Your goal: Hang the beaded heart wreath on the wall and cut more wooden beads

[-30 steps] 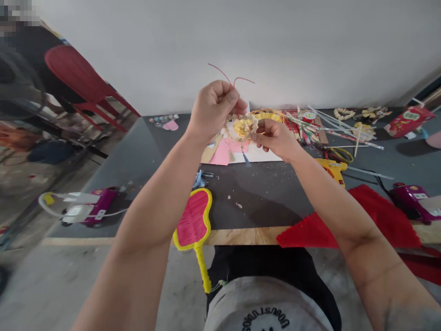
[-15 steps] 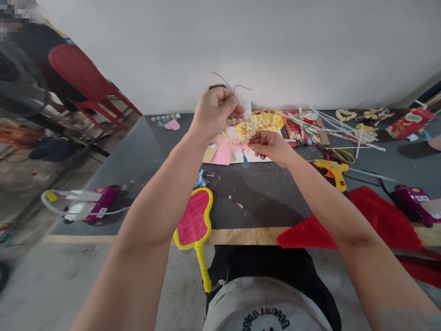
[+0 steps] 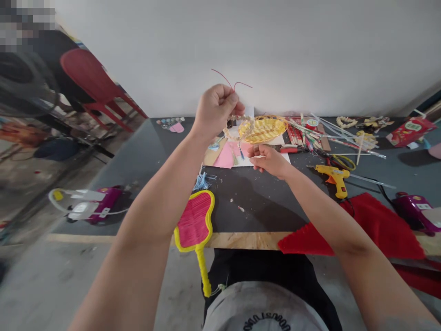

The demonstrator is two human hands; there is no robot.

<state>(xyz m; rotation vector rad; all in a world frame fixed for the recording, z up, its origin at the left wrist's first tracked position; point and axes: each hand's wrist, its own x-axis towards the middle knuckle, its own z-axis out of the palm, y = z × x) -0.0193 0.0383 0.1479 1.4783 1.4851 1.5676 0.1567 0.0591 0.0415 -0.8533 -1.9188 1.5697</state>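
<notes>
My left hand [image 3: 220, 105] is raised over the table and pinches a thin red string [image 3: 223, 77], whose two ends stick up above the fingers. Below that hand hangs a ring of small pale beads [image 3: 234, 137] with a little blue tassel [image 3: 241, 154] at its bottom. My right hand [image 3: 267, 161] hovers just right of the tassel, fingers loosely curled and thumb apart, with nothing visible in it. Behind the ring lies a yellow woven basket [image 3: 267, 131]. Pink paper [image 3: 223, 156] lies beneath.
A pink fan with yellow rim [image 3: 195, 218] overhangs the table edge. To the right are a yellow glue gun [image 3: 332, 175], red felt [image 3: 372, 220], scissors [image 3: 342, 162] and a red drink carton [image 3: 409, 131]. Purple power strips [image 3: 105, 204] stand at left and right. A light blue tassel [image 3: 203, 181] lies beyond the fan.
My right hand has moved slightly down, away from the beaded ring. The ring hangs from my left hand, which stays nearly in place. The view has tilted slightly.
</notes>
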